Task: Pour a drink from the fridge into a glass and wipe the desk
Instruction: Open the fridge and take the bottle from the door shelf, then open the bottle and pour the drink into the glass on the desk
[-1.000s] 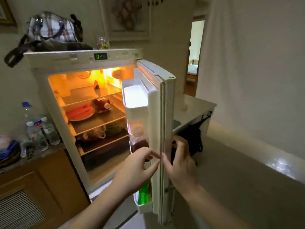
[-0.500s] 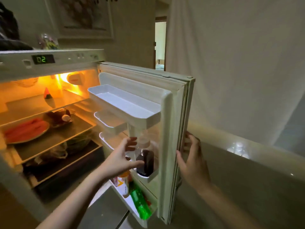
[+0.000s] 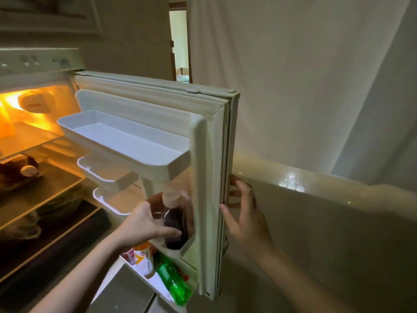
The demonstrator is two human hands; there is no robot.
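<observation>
While the fridge door (image 3: 209, 177) stands wide open across the middle of the frame, the left hand (image 3: 144, 222) curls around the dark bottle (image 3: 174, 220) that sits upright in a small door pocket, lower centre. Its fingers (image 3: 155, 199) reach behind the neck and the thumb (image 3: 169, 232) crosses the front of the dark body, so the hand is partly closed about the bottle; whether it grips firmly yet I cannot tell. The right hand (image 3: 244, 218) lies open, fingertips on the outer edge of the door, steadying it and holding nothing else.

To take the drink well, the grip probably wants to settle lower on the body rather than at the pale cap (image 3: 172, 197), then lift straight up until the base clears the pocket lip before drawing it out toward the lower left. The big empty door shelf (image 3: 126, 141) hangs just above, so headroom looks tight; tilting the neck outward should help. Below, the green bottle (image 3: 173, 283) and orange-labelled bottle (image 3: 142, 256) sit near and should stay undisturbed.
</observation>
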